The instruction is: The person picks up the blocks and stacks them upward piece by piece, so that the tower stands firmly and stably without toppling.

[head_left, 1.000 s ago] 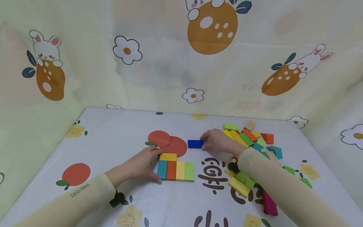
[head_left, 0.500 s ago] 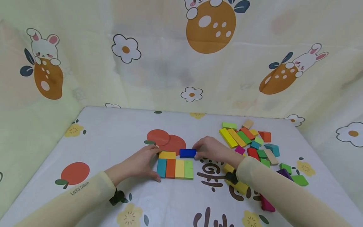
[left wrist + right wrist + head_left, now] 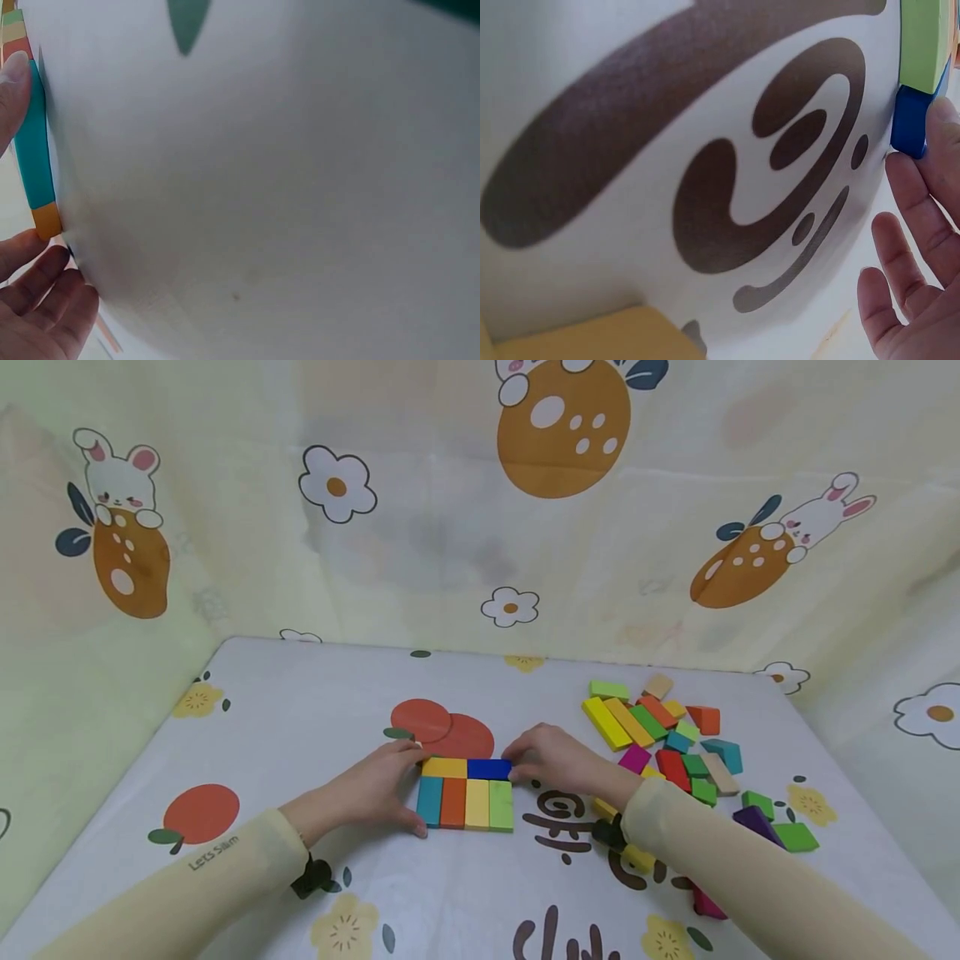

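On the table my left hand [image 3: 375, 789] rests at the left side of a flat group of wooden blocks. Its thumb touches the front end of the teal block [image 3: 430, 802], and a fingertip meets the orange-yellow block [image 3: 47, 220] lying crosswise behind. A red-orange block [image 3: 453, 802], a pale yellow block [image 3: 477, 804] and a light green block [image 3: 501, 806] stand side by side with the teal one. With thumb and index finger my right hand [image 3: 561, 764] pinches the right end of a blue block [image 3: 488, 769], in line with the orange-yellow block and behind the pale yellow and green ones.
A loose pile of coloured blocks [image 3: 649, 721] spreads over the right side of the table. A magenta block [image 3: 707, 902] and some yellow blocks [image 3: 639, 858] lie partly hidden by the right forearm. A patterned cloth [image 3: 420, 560] hangs behind the table.
My right hand has brought the blue block left and nearer, from apart behind the group to beside the orange-yellow block. The left hand has stayed at the group's left side.
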`<state>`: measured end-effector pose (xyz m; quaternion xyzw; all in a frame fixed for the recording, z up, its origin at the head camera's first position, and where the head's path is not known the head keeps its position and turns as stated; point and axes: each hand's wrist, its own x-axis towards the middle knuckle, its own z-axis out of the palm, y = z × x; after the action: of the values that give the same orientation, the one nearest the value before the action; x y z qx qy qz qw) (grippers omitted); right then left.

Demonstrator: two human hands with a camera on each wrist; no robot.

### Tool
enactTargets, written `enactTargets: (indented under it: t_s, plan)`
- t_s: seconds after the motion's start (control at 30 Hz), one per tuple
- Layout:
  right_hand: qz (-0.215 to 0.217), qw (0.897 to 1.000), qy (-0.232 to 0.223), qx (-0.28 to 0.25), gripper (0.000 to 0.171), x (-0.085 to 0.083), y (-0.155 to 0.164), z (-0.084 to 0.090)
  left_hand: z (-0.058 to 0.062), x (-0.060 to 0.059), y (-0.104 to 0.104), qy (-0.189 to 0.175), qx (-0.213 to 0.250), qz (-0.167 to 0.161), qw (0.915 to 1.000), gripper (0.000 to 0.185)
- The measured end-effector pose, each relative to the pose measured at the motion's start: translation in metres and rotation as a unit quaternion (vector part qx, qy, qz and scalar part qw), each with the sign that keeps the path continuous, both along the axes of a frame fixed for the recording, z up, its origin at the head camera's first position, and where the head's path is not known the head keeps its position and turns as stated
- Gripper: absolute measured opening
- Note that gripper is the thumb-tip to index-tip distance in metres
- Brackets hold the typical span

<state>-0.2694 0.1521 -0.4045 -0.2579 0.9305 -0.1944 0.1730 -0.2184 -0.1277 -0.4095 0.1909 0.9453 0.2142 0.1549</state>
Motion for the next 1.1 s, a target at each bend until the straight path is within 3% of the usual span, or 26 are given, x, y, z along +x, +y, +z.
enactTargets:
  t_s: [1.1]
  plan:
    - [-0.002, 1.000, -0.014, -0.004, 0.032, 0.0024, 0.0008, 0.0037, 0.0011, 0.0010, 0.0002, -0.005, 0.002, 0.005, 1.0000, 0.100]
